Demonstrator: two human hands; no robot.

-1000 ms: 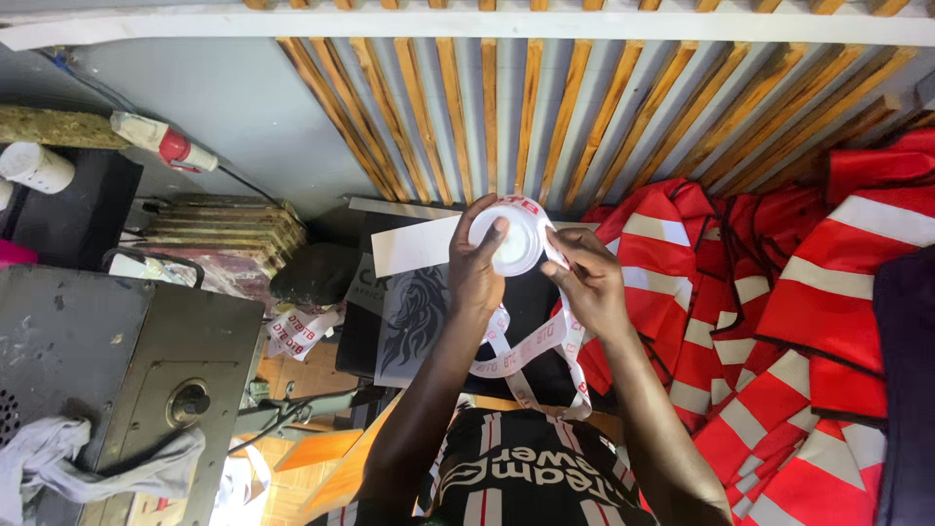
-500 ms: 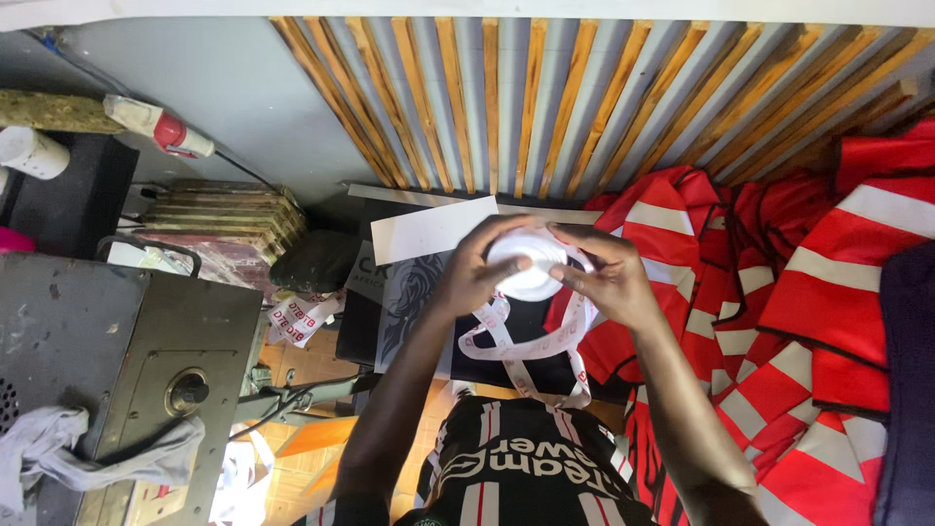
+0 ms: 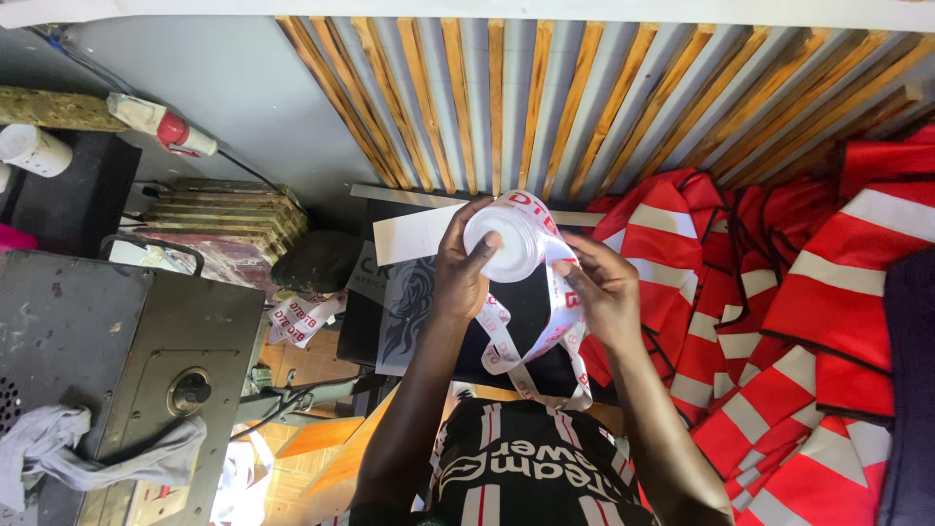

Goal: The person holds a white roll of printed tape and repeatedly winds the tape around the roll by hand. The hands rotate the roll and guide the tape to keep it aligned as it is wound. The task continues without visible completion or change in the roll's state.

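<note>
Red vests with pale reflective stripes (image 3: 779, 292) lie heaped at the right, none yet touched. Above the dark surface (image 3: 531, 312), the left hand (image 3: 466, 273) grips a white roll of red-printed tape (image 3: 511, 239). The right hand (image 3: 604, 287) pinches its loose tail (image 3: 545, 351), a good length unwound and looping below, most still on the roll.

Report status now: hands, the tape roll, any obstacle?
Left hand grips white tape roll. Right hand pinches the loose tape strip, looped below. Red vests piled at right, not in the way.
</note>
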